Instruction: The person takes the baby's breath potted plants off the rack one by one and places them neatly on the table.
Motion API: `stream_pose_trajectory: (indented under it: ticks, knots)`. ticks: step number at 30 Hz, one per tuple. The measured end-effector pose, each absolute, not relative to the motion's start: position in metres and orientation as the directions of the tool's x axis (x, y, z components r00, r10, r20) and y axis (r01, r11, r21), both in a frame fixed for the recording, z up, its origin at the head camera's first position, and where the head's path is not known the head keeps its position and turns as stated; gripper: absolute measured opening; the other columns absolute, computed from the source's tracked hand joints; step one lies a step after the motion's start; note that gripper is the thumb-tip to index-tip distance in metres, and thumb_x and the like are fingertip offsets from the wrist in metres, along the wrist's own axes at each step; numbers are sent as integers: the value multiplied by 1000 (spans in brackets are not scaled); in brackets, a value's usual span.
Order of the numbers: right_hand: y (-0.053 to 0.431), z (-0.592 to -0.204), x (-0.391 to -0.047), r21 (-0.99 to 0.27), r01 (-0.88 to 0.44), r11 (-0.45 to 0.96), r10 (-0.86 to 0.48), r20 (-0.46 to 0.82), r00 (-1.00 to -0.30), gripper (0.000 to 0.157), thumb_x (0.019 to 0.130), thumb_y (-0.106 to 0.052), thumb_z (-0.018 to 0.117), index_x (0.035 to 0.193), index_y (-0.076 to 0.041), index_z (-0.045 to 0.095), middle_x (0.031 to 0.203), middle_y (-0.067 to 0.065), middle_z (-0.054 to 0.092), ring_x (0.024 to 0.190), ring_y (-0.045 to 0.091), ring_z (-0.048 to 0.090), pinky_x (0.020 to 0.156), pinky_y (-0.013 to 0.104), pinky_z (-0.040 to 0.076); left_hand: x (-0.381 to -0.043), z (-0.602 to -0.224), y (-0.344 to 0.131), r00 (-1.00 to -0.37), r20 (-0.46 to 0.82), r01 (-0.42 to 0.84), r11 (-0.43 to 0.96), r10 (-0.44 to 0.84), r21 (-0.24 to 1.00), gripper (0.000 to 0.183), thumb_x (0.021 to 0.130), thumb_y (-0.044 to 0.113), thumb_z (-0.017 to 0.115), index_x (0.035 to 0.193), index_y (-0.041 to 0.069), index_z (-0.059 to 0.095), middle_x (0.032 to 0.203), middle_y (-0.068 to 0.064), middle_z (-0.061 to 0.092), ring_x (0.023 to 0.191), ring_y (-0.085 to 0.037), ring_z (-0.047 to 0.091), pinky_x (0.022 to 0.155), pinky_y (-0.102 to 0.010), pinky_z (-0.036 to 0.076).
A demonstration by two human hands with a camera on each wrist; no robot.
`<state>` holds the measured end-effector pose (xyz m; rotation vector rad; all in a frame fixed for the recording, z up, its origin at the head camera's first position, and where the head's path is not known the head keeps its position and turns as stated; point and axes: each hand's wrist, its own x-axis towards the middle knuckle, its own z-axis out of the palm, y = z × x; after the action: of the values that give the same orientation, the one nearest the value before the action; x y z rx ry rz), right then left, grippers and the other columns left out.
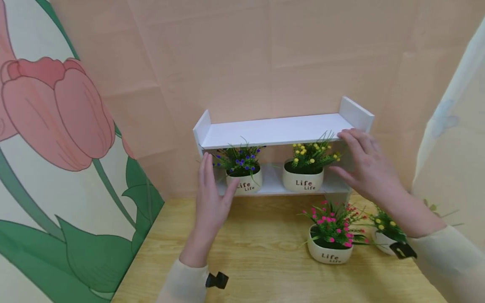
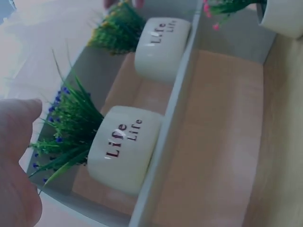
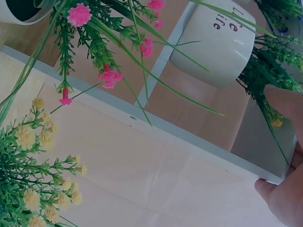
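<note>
A white two-tier shelf (image 1: 273,129) stands against the back wall. On its lower board sit a cream pot with blue flowers (image 1: 251,182), left, and a cream pot with yellow flowers (image 1: 303,182), right. My left hand (image 1: 212,204) is at the shelf's left front side, fingers straight and thumb spread before the blue-flower pot. At the right end, my right hand (image 1: 373,162) has its fingers at the top board's front corner, with the thumb lower, near the yellow flowers. The right wrist view shows the right thumb (image 3: 284,101) and a finger at the shelf's corner; firm contact is unclear.
A pot with pink flowers (image 1: 329,252) stands on the wooden table (image 1: 257,252) in front of the shelf's right end. Behind the right forearm, another pot with yellow flowers (image 1: 384,242) is partly hidden. A tulip-patterned panel (image 1: 60,113) borders the left side.
</note>
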<state>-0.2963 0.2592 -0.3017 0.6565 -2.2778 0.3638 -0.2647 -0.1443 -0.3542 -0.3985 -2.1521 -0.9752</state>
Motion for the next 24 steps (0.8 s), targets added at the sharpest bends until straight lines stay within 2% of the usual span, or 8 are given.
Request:
stream_pose_trajectory:
  ticks: [6, 10, 17, 24]
  knots:
    - [259, -302, -297, -73, -554, 829, -342, 717, -607, 104, 79, -10, 101, 164, -1, 40, 162, 28, 40, 147, 53, 38, 124, 69, 34, -264, -372, -144, -627, 778, 563, 666, -42, 490, 98, 103, 26, 81, 175, 4, 19, 183, -12, 17, 166, -35, 23, 128, -62, 32]
    - [259, -303, -297, -76, -550, 832, -339, 714, -612, 105, 79, -10, 101, 164, -1, 40, 163, 28, 40, 148, 53, 37, 125, 69, 33, -261, -386, -144, -599, 800, 568, 687, -33, 453, 95, 104, 30, 79, 175, 4, 21, 182, -14, 20, 167, -36, 21, 128, -62, 32]
    - [259, -301, -297, -77, -540, 838, -336, 708, -622, 105, 80, -11, 101, 164, -2, 40, 163, 28, 39, 149, 53, 36, 124, 70, 33, -260, -400, -147, -643, 762, 546, 652, -76, 526, 94, 105, 31, 77, 175, 4, 20, 181, -17, 21, 166, -36, 24, 130, -59, 29]
    - [258, -301, -296, -86, -534, 841, -331, 699, -634, 105, 80, -12, 101, 164, -2, 39, 163, 28, 38, 150, 54, 35, 125, 70, 32, -258, -411, -157, -710, 696, 499, 621, -106, 605, 96, 105, 27, 79, 177, 10, 18, 182, -9, 19, 165, -34, 25, 129, -61, 30]
